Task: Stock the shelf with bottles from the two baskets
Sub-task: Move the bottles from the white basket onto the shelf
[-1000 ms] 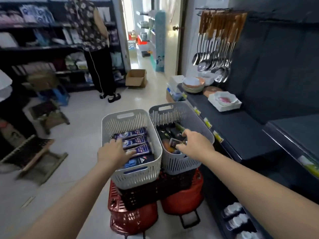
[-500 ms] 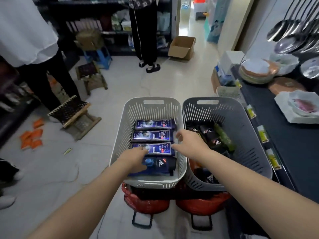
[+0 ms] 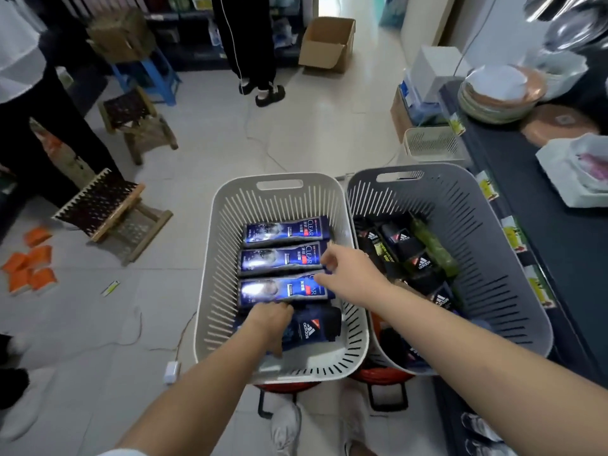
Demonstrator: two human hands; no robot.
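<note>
fingers [image 3: 324, 260] above clear bottle [image 3: 279, 287], white basket [image 3: 279, 185]

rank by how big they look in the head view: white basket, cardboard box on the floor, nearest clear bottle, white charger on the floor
1. white basket
2. cardboard box, though it sits farther away, so its true size is unsure
3. nearest Clear bottle
4. white charger

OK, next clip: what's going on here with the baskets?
A person is bent over two slotted baskets standing side by side on red crates. Both hands are in the white basket, which holds three blue CLEAR bottles lying flat and a dark Adidas bottle nearest the person. The left hand is down on the Adidas bottle; the right hand reaches over the nearest CLEAR bottle, fingers spread. The grey basket of dark and green bottles is untouched. Nothing is lifted out yet.
</note>
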